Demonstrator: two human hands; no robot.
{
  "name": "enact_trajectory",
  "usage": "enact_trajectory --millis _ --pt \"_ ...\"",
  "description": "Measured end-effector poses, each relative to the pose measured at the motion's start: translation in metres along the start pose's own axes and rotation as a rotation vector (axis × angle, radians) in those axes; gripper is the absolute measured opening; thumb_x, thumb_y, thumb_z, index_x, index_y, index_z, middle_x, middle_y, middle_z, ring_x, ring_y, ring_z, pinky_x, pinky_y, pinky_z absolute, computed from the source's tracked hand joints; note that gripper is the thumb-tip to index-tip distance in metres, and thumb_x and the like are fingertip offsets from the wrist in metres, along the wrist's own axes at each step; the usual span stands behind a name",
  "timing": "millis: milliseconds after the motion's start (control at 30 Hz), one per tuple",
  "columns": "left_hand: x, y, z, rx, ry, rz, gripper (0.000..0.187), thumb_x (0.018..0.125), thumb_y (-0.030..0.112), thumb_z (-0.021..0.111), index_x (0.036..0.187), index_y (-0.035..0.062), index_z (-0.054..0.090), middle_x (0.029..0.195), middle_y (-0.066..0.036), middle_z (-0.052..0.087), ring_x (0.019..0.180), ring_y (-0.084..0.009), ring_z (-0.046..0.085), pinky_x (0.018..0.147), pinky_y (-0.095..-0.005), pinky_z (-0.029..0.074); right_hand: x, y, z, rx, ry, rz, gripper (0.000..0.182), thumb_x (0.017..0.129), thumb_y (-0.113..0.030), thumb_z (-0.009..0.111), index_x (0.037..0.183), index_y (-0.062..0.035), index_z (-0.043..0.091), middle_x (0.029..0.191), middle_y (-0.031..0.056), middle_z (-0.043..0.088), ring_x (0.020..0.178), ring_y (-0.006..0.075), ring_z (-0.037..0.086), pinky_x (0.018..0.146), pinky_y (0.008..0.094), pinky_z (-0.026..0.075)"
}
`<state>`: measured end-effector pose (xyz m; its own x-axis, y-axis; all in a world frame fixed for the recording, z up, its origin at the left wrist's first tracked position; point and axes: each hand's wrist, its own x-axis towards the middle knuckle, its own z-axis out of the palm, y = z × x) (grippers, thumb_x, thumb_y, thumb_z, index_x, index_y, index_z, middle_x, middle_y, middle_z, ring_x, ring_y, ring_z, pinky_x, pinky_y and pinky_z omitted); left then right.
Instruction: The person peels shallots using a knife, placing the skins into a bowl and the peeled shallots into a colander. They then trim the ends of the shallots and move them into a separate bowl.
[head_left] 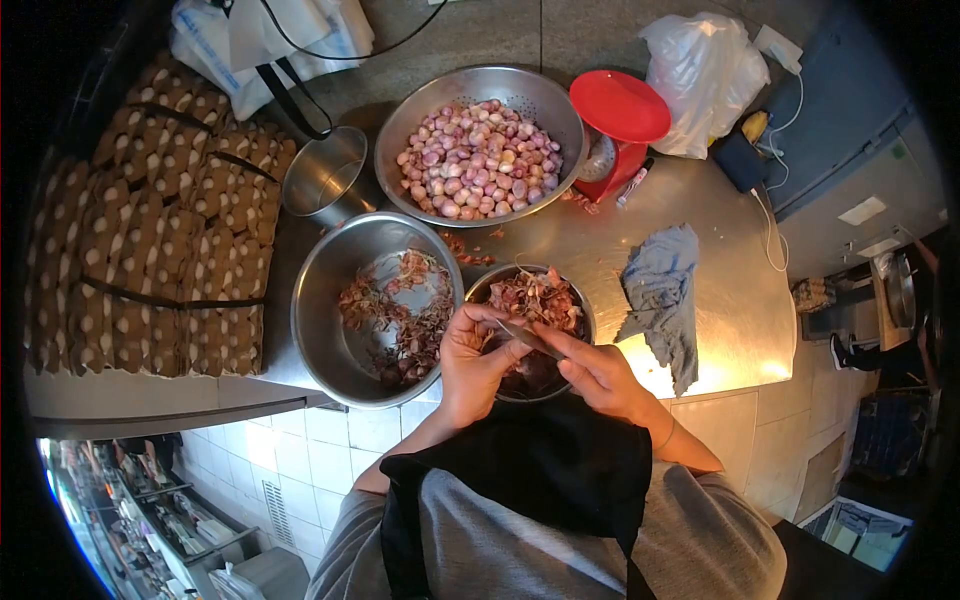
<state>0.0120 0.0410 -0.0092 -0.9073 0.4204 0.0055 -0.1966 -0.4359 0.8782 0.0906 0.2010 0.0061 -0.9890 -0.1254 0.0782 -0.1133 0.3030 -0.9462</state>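
Observation:
Over a small metal bowl (pixel 590 312) of shallot skins (pixel 535 295), my two hands meet. My right hand (pixel 607 380) is closed around a small knife (pixel 532 340), whose blade slants up toward the left fingers. My left hand (pixel 472 365) is pinched at the blade's tip; whatever it holds is too small or hidden to make out. Just left stands a larger metal bowl (pixel 318 345) with dry peels and some shallots at its bottom. Behind both, a wide metal colander (pixel 400 120) holds many peeled pinkish shallots (pixel 480 160).
Stacked egg trays (pixel 150 250) fill the left side, beside a metal pot (pixel 325 175). A red scale (pixel 620 110), a white plastic bag (pixel 700 80) and a grey cloth (pixel 662 295) lie to the right on the steel table (pixel 740 320). Loose peels are scattered near the colander.

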Motion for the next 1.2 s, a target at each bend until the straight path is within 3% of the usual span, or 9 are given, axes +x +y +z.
enact_trajectory --millis 67,167,467,667,767,867,1033,1133,1200 --pt "0.000 -0.002 -0.001 0.007 -0.014 0.000 0.032 0.069 -0.010 0.063 0.091 0.0040 0.045 0.089 -0.007 0.057 0.082 -0.0115 0.056 0.074 -0.0231 0.046 0.001 0.004 0.002 0.165 0.048 -0.043 0.036 0.088 -0.016 0.044 0.122 -0.0037 0.043 0.119 0.0120 0.050 0.106 0.0214 0.051 0.088 0.0268 0.037" --pt "-0.001 0.002 0.002 -0.001 -0.028 -0.028 0.031 0.070 -0.010 0.062 0.091 0.0038 0.045 0.090 -0.008 0.057 0.082 -0.0120 0.056 0.075 -0.0232 0.046 0.000 0.001 0.000 0.325 0.034 0.074 0.036 0.089 -0.016 0.043 0.121 -0.0005 0.043 0.118 0.0118 0.050 0.109 0.0175 0.046 0.092 0.0262 0.032" --pt "-0.002 0.008 0.007 -0.117 -0.075 -0.135 0.027 0.077 -0.007 0.055 0.097 0.0055 0.041 0.096 -0.012 0.056 0.088 -0.0183 0.057 0.076 -0.0310 0.050 0.004 0.008 -0.004 0.303 0.168 0.125 0.038 0.089 -0.016 0.043 0.124 -0.0001 0.039 0.122 0.0128 0.046 0.114 0.0193 0.042 0.095 0.0275 0.029" --pt "0.003 0.007 0.006 -0.091 0.009 -0.218 0.021 0.080 -0.001 0.054 0.096 0.0063 0.042 0.093 -0.011 0.057 0.084 -0.0167 0.057 0.072 -0.0295 0.050 0.002 0.011 -0.002 0.316 0.141 0.082 0.039 0.089 -0.014 0.042 0.125 0.0009 0.037 0.125 0.0126 0.044 0.116 0.0191 0.039 0.096 0.0272 0.028" --pt "0.017 0.009 -0.001 -0.013 0.084 -0.203 0.015 0.081 0.000 0.054 0.091 0.0054 0.046 0.091 -0.010 0.057 0.083 -0.0155 0.056 0.071 -0.0286 0.048 0.002 0.009 -0.001 0.360 0.116 0.135 0.039 0.089 -0.014 0.042 0.125 0.0010 0.037 0.124 0.0128 0.045 0.116 0.0184 0.040 0.095 0.0265 0.028" --pt "0.060 0.023 -0.002 0.143 0.084 -0.061 0.010 0.080 0.001 0.055 0.087 0.0044 0.049 0.090 -0.009 0.057 0.079 -0.0155 0.056 0.071 -0.0279 0.046 0.001 0.009 0.001 0.383 0.144 0.155 0.039 0.089 -0.014 0.042 0.125 0.0010 0.037 0.123 0.0131 0.045 0.115 0.0176 0.040 0.095 0.0260 0.029" --pt "0.121 0.065 0.015 -0.028 0.048 0.141 0.014 0.077 0.003 0.060 0.088 0.0026 0.052 0.085 -0.007 0.058 0.077 -0.0146 0.056 0.070 -0.0265 0.046 -0.003 0.013 0.004 0.348 0.172 0.128 0.039 0.089 -0.014 0.041 0.125 0.0002 0.036 0.123 0.0133 0.045 0.114 0.0173 0.041 0.094 0.0258 0.029" --pt "0.102 0.055 0.016 0.076 -0.167 0.038 0.017 0.076 0.001 0.060 0.090 0.0028 0.051 0.085 -0.008 0.058 0.080 -0.0155 0.056 0.071 -0.0289 0.048 -0.005 0.011 -0.002 0.404 0.221 0.152 0.041 0.089 -0.014 0.041 0.127 -0.0005 0.035 0.123 0.0130 0.045 0.113 0.0175 0.042 0.093 0.0259 0.030" --pt "0.075 0.042 0.020 0.127 -0.142 -0.222 0.029 0.075 -0.004 0.056 0.101 0.0070 0.046 0.093 -0.009 0.056 0.085 -0.0185 0.057 0.072 -0.0335 0.050 -0.005 0.006 -0.010 0.438 0.215 0.173 0.042 0.089 -0.015 0.042 0.127 -0.0010 0.034 0.123 0.0124 0.045 0.112 0.0178 0.043 0.092 0.0261 0.031"
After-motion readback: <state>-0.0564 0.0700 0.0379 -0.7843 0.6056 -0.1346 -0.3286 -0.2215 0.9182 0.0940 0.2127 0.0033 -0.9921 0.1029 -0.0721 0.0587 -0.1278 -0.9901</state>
